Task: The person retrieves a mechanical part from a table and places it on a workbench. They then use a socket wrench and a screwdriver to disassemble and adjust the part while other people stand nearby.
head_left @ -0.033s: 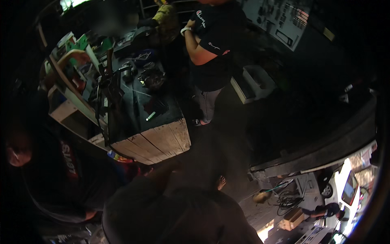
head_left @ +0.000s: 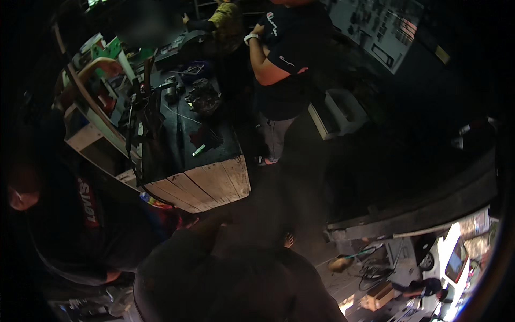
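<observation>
My dark-sleeved left arm (head_left: 206,228) reaches forward from my dark top. My left hand (head_left: 223,220) is in deep shadow near the bench's front corner, and its fingers cannot be made out. I see nothing in or against it. My right hand does not show. A small lit patch past the edge of my top looks like toes, but is too dim to be sure. Nearest to my left hand stands a wooden-sided workbench (head_left: 214,185) with a dark top. On it lie a short pale cylinder (head_left: 199,150), a dark red cloth-like piece (head_left: 208,137) and a crumpled black bag (head_left: 203,100).
A person with folded arms (head_left: 276,64) stands beyond the bench; another in a dark shirt (head_left: 80,231) is at my left. Grey bins (head_left: 346,115) sit on the floor. A long dark beam (head_left: 407,212), coiled hoses (head_left: 375,273), a cardboard box (head_left: 380,295) and a white vehicle (head_left: 453,257) are right.
The view has shifted slightly. At the far side, the arm in the yellow-patterned sleeve appears slightly moved. My left arm stays in nearly the same place.
</observation>
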`<action>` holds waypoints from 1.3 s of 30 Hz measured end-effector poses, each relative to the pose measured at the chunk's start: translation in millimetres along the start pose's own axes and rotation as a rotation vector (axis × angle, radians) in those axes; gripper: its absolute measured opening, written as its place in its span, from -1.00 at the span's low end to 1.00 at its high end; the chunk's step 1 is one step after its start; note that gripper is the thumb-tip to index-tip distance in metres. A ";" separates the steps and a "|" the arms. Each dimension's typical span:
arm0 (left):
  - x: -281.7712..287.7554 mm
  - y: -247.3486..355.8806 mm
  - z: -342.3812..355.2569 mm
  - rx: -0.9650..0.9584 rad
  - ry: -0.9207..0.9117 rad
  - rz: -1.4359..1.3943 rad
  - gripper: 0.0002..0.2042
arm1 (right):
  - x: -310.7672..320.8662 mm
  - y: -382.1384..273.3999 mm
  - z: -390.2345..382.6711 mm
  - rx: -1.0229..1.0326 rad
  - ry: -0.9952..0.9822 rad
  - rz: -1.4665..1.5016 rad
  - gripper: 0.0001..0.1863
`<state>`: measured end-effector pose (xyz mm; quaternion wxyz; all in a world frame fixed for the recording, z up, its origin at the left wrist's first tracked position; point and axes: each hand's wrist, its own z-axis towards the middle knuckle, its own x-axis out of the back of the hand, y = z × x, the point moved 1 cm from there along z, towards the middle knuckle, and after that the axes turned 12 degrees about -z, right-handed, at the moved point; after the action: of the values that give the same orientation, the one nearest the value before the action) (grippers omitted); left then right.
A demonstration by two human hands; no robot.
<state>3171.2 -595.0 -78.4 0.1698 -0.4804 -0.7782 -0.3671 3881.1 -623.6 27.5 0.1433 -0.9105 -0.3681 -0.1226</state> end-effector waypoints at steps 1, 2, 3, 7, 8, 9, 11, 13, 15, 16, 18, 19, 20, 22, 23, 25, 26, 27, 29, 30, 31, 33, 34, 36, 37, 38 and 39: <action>4.9 0.3 -2.0 0.042 -0.045 0.025 -0.63 | 33.6 -30.0 13.6 -0.011 -0.034 -0.053 -0.66; 6.5 -11.7 -12.1 0.089 -0.099 0.065 -0.65 | 59.6 -51.5 27.5 -0.027 -0.062 -0.096 -0.66; 3.6 -17.7 -25.2 0.135 -0.162 0.108 -0.66 | 86.3 -77.0 42.1 -0.038 -0.085 -0.143 -0.66; 2.5 3.7 -78.7 0.230 0.233 -0.362 -0.63 | 176.4 -208.0 81.2 -0.068 -0.093 -0.238 -0.72; 3.3 17.8 -85.3 0.356 0.269 -0.532 -0.61 | 187.0 -253.3 97.6 0.077 -0.112 -0.424 -0.73; 3.2 35.9 -93.3 0.441 0.348 -0.677 -0.59 | 198.1 -297.7 113.7 0.148 -0.142 -0.465 -0.73; 30.9 69.9 -90.0 0.193 0.370 -0.429 -0.53 | 198.3 -385.2 153.3 0.233 -0.119 -0.420 -0.82; 75.3 96.4 -95.0 0.133 0.451 -0.453 -0.47 | 192.0 -453.8 186.8 0.329 -0.117 -0.375 -0.77; 139.6 125.8 -88.7 0.319 0.608 -0.906 -0.43 | 179.8 -518.3 212.5 0.330 -0.092 -0.441 -0.76; 176.0 136.3 -84.9 0.333 0.660 -0.989 -0.40 | 173.6 -547.7 221.6 0.240 -0.083 -0.482 -0.75; 257.7 144.7 -74.7 0.292 0.709 -1.082 -0.33 | 167.4 -591.4 221.3 0.389 -0.368 -0.344 -0.68; 300.3 141.6 -69.9 0.313 0.752 -1.063 -0.29 | 163.0 -621.1 220.0 0.423 -0.392 -0.308 -0.64; 335.9 138.9 -67.0 0.335 0.803 -1.043 -0.25 | 162.3 -643.3 216.1 0.483 -0.367 -0.424 -0.63; 395.5 131.8 -62.7 0.330 1.049 -0.905 -0.16 | 156.9 -671.7 210.4 0.516 -0.204 -0.678 -0.60; 420.4 124.7 -60.7 0.304 1.126 -0.916 -0.11 | 160.9 -687.4 212.1 0.465 -0.187 -0.744 -0.61; 459.3 109.7 -56.4 0.336 1.229 -0.931 -0.04 | 164.1 -713.7 227.9 0.355 -0.197 -0.775 -0.60; 472.1 102.3 -53.3 0.387 1.250 -0.942 -0.02 | 167.8 -727.8 241.2 0.296 -0.148 -0.821 -0.60; 481.0 96.8 -47.8 0.423 1.303 -0.919 -0.01 | 171.9 -741.6 255.0 0.491 -0.088 -1.372 -0.64; 493.3 84.0 -39.1 0.473 1.320 -0.978 0.03 | 172.7 -768.5 283.0 0.413 -0.208 -1.308 -0.66; 495.8 79.3 -34.5 0.511 1.319 -1.008 0.03 | 178.2 -781.3 292.7 0.336 -0.222 -1.296 -0.65; 498.4 76.5 -30.4 0.511 1.350 -0.987 0.03 | 184.8 -809.9 299.8 0.355 -0.180 -1.293 -0.66; 503.0 74.2 -21.3 0.575 1.350 -1.043 0.03 | 183.4 -864.2 305.6 0.380 -0.126 -1.297 -0.67; 504.2 75.7 -17.7 0.667 1.320 -1.034 0.03 | 178.7 -882.8 304.4 0.377 -0.116 -1.304 -0.67; 512.1 82.0 -13.0 0.670 1.314 -1.068 0.03 | 167.8 -920.8 297.4 0.374 -0.089 -1.318 -0.68; 519.8 83.0 -11.0 0.666 1.327 -1.063 0.03 | 162.1 -949.3 293.8 0.584 0.032 -1.428 -0.69; 527.5 84.9 -9.8 0.693 1.312 -1.098 0.03 | 155.3 -975.7 289.5 0.774 0.170 -1.540 -0.69; 535.1 87.5 -9.7 0.712 1.310 -1.110 0.03 | 146.7 -1003.5 286.9 0.719 0.058 -1.401 -0.68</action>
<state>2989.5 -245.2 294.1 0.5128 0.3442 -0.7124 -0.3332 3309.6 260.6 -19.5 0.3278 -0.3607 -0.8694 -0.0814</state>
